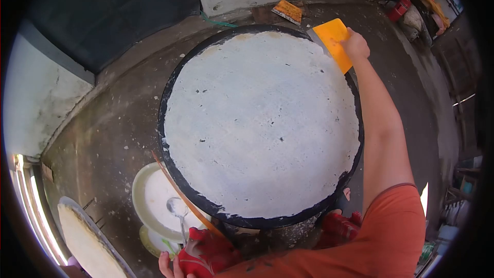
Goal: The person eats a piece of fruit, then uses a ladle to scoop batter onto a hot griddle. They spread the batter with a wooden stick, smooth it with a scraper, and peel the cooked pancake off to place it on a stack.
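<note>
My right hand (356,45) is closed on a yellow scraper (329,33) with a grey edge. The scraper is at the upper right rim of a large round black griddle (165,104). A thin, pale sheet of batter (257,118) covers nearly the whole griddle, with small dark specks and slightly browned far edges. At the bottom of the view, my left hand (172,267) shows only a few fingers, apart and holding nothing visible. It is nearest to the handle of a metal ladle (177,207), which rests in a bowl (138,195) of white batter.
A long wooden stick (180,193) slants across the bowl beside the griddle. Below the bowl sits a smaller dish (149,242). Pale round flatbreads (85,237) lie at lower left. An orange-yellow block (288,11) is on the floor beyond the griddle; a red extinguisher (399,9) stands far right.
</note>
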Motion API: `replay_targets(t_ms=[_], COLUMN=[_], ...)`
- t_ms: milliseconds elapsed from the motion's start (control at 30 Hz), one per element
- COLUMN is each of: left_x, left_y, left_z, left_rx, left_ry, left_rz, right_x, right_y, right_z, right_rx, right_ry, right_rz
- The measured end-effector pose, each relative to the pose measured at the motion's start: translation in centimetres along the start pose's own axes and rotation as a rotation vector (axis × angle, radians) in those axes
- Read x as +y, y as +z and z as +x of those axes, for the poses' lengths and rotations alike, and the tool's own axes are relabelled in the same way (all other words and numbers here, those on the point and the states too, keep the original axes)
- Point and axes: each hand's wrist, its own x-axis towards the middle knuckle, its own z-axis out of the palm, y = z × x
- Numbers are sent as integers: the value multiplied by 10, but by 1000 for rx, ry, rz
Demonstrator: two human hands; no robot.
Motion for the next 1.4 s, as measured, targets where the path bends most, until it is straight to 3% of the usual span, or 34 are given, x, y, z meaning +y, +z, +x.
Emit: replay_targets(t_ms=[133, 267, 400, 533, 567, 633, 667, 700, 833, 900, 933, 967, 1033, 1067, 1200, 1267, 1367, 1400], left_x=[-3, -6, -8, 1, 3, 4, 5, 5, 3, 4, 4, 2, -1, 2, -5, -10, -14, -15], left_y=[1, 0, -2, -7, -8, -10, -13, -15, -18, -21, -23, -27, -33, -31, -29, -24, -18, -17], left_z=[14, 17, 17, 21, 21, 17, 8, 4, -21, -34, -39, -45, -57, -57, -88, -96, -100, -100], left_rx=[-6, -28, -20, -21, -9, 12, 17, 14, 79, 107, 133, 134, 106, 232, 192, 232, 285, 298], left_ry=[-20, -78, -100, -142, -143, -151, -150, -142, -123, -138, -144, -133, -86, -90, -61, -69, -26, -19], left_rz=[1, 16, 30, 15, -1, -12, -10, -11, -12, -48, -94, -89, -47, -57, -51, -95, -153, -149], right_x=[-55, -111, -184, -263, -284, -314, -333, -337, -307, -251, -216, -178, -93, -59, 0, 19, 67, 91], right_y=[21, 42, 72, 83, 77, 57, 51, 45, 25, -12, -4, -16, -28, -36, -80, -108, -112, -93], right_z=[18, 44, 31, -21, -49, -112, -166, -198, -323, -384, -418, -444, -473, -480, -453, -423, -373, -357], right_rx=[51, 46, -57, -184, -308, -350, -429, -536, -830, -877, -925, -926, -912, -890, -790, -700, -644, -446], right_ry=[-261, -381, -725, -1072, -1112, -1284, -1476, -1535, -1991, -2172, -2252, -2352, -2492, -2521, -2186, -1827, -1089, -822], right_rz=[-4, 47, 235, 442, 478, 422, 422, 406, 241, -40, -31, -274, -178, -177, -129, -36, 238, 480])
